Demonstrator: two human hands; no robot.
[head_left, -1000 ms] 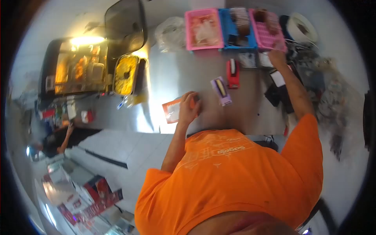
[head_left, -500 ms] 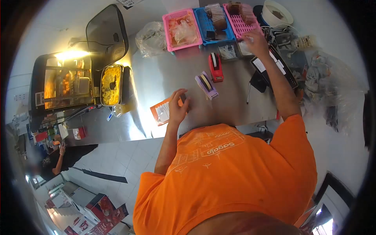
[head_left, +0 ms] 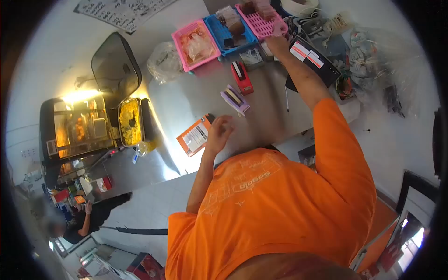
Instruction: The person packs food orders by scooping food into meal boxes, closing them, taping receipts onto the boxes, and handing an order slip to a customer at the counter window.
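The fingers of our left hand (head_left: 218,134) are parted and loosely curled, just beside the orange packet (head_left: 193,136) near the worktop's (head_left: 179,100) front edge. At the back edge, the left pink basket (head_left: 203,62) holds clear bags (head_left: 198,48); the blue basket (head_left: 240,45) holds brown packs (head_left: 235,28). Our right hand (head_left: 278,45) is at the right pink basket (head_left: 268,29); its fingertips blur, so we cannot tell their grip. Our forearm partly hides the black box (head_left: 329,70). Bare worktop lies between packet and baskets.
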